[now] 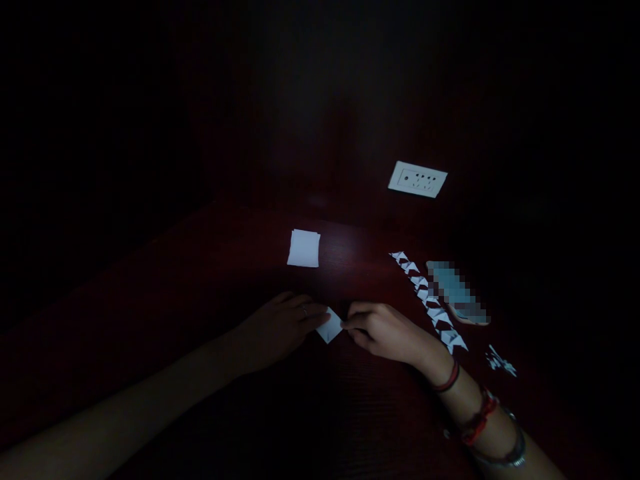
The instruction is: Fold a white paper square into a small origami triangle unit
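Note:
A small white piece of folded paper (pixel 329 327) lies diamond-wise on the dark red table, a crease running up from its lower corner. My left hand (pixel 285 327), a ring on one finger, holds its left side with the index finger and thumb. At the opposite corner, my right hand (pixel 383 330) pinches the paper between closed fingers, the others curled under. Bands and bracelets circle my right wrist. Beyond both hands sits a stack of white square paper sheets (pixel 304 249).
A row of folded white paper pieces (pixel 423 291) runs diagonally on the right. Beside it lies a phone (pixel 457 293) with a blurred screen. Small white scraps (pixel 501 362) are farther right. A white power socket (pixel 418 179) is on the back wall. The surroundings are very dark.

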A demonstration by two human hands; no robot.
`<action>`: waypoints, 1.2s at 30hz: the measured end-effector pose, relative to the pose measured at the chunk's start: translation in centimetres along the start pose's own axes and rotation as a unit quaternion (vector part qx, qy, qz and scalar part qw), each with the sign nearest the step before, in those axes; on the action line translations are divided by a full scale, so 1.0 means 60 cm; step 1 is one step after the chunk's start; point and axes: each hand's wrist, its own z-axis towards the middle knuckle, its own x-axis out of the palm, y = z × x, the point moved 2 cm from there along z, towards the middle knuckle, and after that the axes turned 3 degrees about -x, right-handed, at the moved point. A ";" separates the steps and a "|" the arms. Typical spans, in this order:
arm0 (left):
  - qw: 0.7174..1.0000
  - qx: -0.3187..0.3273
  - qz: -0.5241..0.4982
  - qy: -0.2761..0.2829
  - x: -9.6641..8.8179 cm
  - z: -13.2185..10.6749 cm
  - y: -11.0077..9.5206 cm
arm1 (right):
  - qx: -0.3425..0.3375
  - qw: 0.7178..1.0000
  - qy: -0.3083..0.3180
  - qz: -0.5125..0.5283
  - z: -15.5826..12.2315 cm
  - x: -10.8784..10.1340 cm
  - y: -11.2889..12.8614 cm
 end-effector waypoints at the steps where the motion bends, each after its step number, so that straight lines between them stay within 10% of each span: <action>1: 1.000 -0.003 -0.006 -0.003 0.001 0.000 0.000 | 0.002 1.000 -0.003 0.001 0.000 0.000 -0.001; 36: 0.975 0.043 -0.205 -0.072 -0.005 0.021 0.014 | 0.016 0.999 -0.030 0.008 0.007 0.002 0.003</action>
